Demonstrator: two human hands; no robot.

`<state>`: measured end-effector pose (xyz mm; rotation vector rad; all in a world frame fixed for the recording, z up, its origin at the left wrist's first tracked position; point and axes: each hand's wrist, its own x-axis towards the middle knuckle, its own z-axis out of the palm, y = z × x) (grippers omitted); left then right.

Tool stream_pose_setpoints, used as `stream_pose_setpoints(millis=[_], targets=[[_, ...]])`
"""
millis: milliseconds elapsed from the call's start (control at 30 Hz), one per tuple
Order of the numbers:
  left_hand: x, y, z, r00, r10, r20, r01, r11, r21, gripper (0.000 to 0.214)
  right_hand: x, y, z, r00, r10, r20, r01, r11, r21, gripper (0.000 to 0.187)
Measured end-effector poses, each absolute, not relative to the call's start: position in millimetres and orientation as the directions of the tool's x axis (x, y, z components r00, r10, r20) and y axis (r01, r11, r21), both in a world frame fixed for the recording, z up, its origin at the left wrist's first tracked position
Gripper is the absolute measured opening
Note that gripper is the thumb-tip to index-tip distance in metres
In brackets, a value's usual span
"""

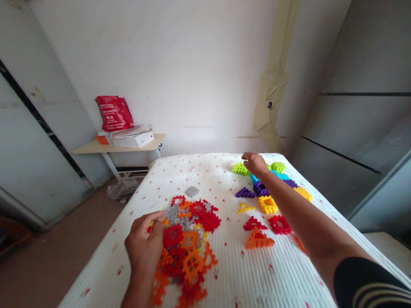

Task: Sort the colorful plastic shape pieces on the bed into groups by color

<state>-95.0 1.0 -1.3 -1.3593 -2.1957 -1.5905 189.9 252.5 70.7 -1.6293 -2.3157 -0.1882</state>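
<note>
At the left edge of a mixed pile of flat interlocking plastic pieces (192,260), my left hand (144,240) is closed, thumb against bent fingers. Bits of red and yellow show beside its fingers, but I cannot make out whether it holds one. The pile is red, orange, grey and some yellow. My right hand (256,163) reaches far across the bed, just over light green triangular pieces (240,169). Its fingers are bent and slightly apart, with nothing visible between them. Under and beside that arm sit blue pieces (254,179), purple squares (260,189) and yellow squares (267,205).
Nearer on the right lie a purple triangle (245,193), a yellow triangle (245,208), red pieces (280,224) and orange triangles (259,239). A grey piece (191,191) lies apart behind the pile. A side table (129,148) with a red bag (114,113) stands by the wall.
</note>
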Motion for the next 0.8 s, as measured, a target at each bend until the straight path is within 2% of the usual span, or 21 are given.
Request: stream_pose_setpoints(millis=[100, 200, 333, 400, 633, 800], targets=[[-105, -1, 0, -0.671, 0.557, 0.489, 0.644, 0.111, 0.757, 0.023, 182, 213, 80, -0.415, 0.844, 0.340, 0.877, 0.471, -0.100, 0.028], [-117, -4, 0, -0.706, 0.583, 0.402, 0.603, 0.197, 0.773, 0.025, 173, 161, 82, -0.625, 0.707, 0.331, 0.686, 0.700, -0.201, 0.021], [-133, -9, -4, -0.707, 0.630, 0.321, 0.600, 0.295, 0.743, 0.024, 157, 95, 68, -0.805, 0.564, 0.184, 0.519, 0.820, -0.242, 0.024], [-140, -11, -7, -0.719, 0.624, 0.307, 0.600, 0.334, 0.727, 0.023, 146, 72, 56, -0.845, 0.529, 0.086, 0.499, 0.834, -0.235, 0.025], [-152, -15, -14, -0.732, 0.670, 0.122, 0.599, 0.548, 0.584, 0.027, 115, 41, 28, -0.789, 0.608, -0.091, 0.613, 0.766, -0.194, 0.027], [-150, -12, -18, -0.747, 0.665, 0.016, 0.551, 0.605, 0.574, 0.030, 111, 35, 18, -0.816, 0.573, -0.079, 0.574, 0.786, -0.229, 0.028]])
